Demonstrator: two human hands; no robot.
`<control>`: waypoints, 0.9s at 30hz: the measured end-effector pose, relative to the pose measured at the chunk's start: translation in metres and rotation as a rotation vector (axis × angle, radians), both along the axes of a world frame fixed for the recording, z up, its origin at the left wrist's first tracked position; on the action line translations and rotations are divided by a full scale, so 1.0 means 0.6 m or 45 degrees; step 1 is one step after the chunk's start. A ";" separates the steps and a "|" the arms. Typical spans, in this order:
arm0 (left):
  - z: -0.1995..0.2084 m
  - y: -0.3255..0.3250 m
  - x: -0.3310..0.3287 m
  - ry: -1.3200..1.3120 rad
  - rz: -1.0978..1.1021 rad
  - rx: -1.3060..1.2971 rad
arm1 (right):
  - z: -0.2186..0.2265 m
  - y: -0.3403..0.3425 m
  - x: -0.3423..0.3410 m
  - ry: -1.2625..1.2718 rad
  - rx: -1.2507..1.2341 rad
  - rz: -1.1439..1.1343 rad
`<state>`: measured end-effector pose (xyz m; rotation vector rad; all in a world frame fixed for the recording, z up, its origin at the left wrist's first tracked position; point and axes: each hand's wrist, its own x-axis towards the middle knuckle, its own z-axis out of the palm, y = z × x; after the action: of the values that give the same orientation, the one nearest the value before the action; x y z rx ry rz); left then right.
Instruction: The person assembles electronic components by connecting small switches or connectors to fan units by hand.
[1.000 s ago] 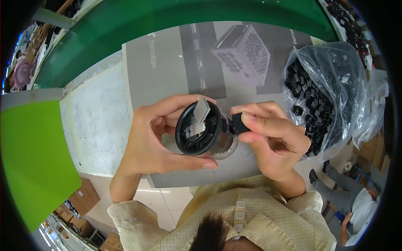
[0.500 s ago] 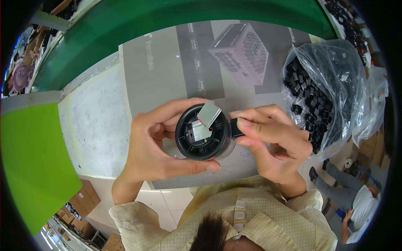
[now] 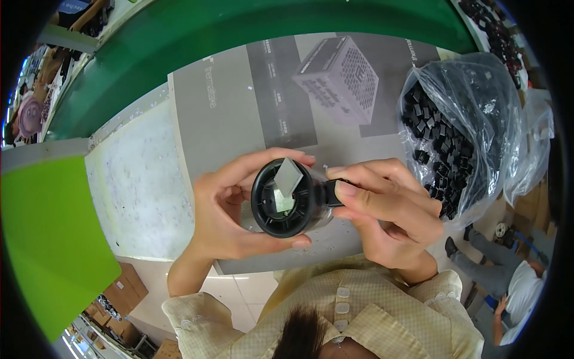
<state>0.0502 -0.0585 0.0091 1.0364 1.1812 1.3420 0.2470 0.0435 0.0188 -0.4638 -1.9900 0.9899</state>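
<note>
A round black plastic housing (image 3: 258, 210) with ribs inside its rim is wrapped by the curved fingers and thumb of my left hand (image 3: 212, 206). From its open end sticks a flat grey square piece (image 3: 289, 176), standing on a corner. Under that piece a shiny silvery part (image 3: 282, 201) shows inside the cup. Against the right side of the housing, my right hand (image 3: 394, 209) pinches a small black part (image 3: 333, 192) between thumb and fingers; the fingertips partly cover it. Whether this part is fixed to the housing I cannot tell.
To the right, a clear plastic bag (image 3: 487, 113) lies open with many small black parts (image 3: 448, 146) in it. Printed grey cardboard (image 3: 227, 113) covers the table. A green belt (image 3: 269, 27) runs behind, and a bright green panel (image 3: 54, 227) stands left. Another person (image 3: 508, 281) is at lower right.
The housing has turned and tilted a little in my hands, so its opening looks narrower and the grey square shows a diamond-shaped face. Both hands keep their holds.
</note>
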 end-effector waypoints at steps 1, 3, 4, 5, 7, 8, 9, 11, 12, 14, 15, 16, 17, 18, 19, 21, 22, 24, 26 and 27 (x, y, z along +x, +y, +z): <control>-0.001 -0.001 0.001 0.080 0.011 0.033 | 0.000 0.000 0.000 0.003 0.001 0.002; 0.005 -0.003 0.008 0.181 0.063 -0.005 | -0.001 0.000 0.000 -0.019 0.057 0.006; 0.005 -0.003 0.009 0.182 0.063 -0.005 | -0.001 0.001 0.002 -0.018 0.058 0.007; 0.004 -0.004 0.009 0.171 0.061 0.017 | -0.002 0.002 0.005 -0.029 0.075 0.031; 0.004 -0.004 0.010 0.161 0.060 0.038 | -0.002 0.002 0.007 -0.038 0.092 0.057; 0.004 -0.005 0.011 0.172 0.056 0.036 | -0.002 0.001 0.007 -0.045 0.077 0.063; 0.004 -0.005 0.011 0.183 0.053 0.033 | -0.002 0.001 0.008 -0.052 0.062 0.070; -0.001 -0.005 0.011 0.196 0.050 0.066 | -0.006 0.003 0.010 -0.046 0.073 0.094; -0.004 -0.006 0.010 0.210 0.046 0.100 | -0.008 0.004 0.011 -0.039 0.084 0.119; -0.005 -0.002 0.008 0.211 0.033 0.128 | -0.011 0.003 0.008 -0.047 0.101 0.106; -0.005 0.000 0.008 0.215 0.024 0.157 | -0.013 0.003 0.007 -0.051 0.120 0.095; -0.005 0.000 0.009 0.214 0.022 0.157 | -0.017 0.006 0.004 -0.053 0.119 0.094; -0.004 0.000 0.010 0.237 0.049 0.150 | -0.022 0.009 0.002 -0.011 0.104 0.101; -0.004 -0.001 0.012 0.259 0.075 0.144 | -0.025 0.012 0.000 0.031 0.088 0.107; 0.001 -0.004 0.011 0.275 0.076 0.127 | -0.028 0.015 -0.003 0.076 0.059 0.133; 0.000 -0.004 0.016 0.316 0.125 0.148 | -0.022 0.026 -0.005 0.055 0.029 0.163; 0.002 -0.004 0.018 0.366 0.174 0.172 | -0.017 0.032 -0.007 0.044 0.001 0.193; 0.006 -0.007 0.015 0.375 0.176 0.153 | -0.010 0.042 -0.010 0.032 0.057 0.223; 0.007 -0.012 0.010 0.378 0.179 0.130 | -0.001 0.045 -0.016 0.020 0.017 0.244; 0.006 -0.015 0.007 0.333 0.157 0.102 | 0.005 0.044 -0.015 -0.004 -0.065 0.259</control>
<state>0.0542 -0.0678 0.0125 1.2425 1.4136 1.3887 0.2377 0.0698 0.0216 -0.2938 -2.0486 1.1678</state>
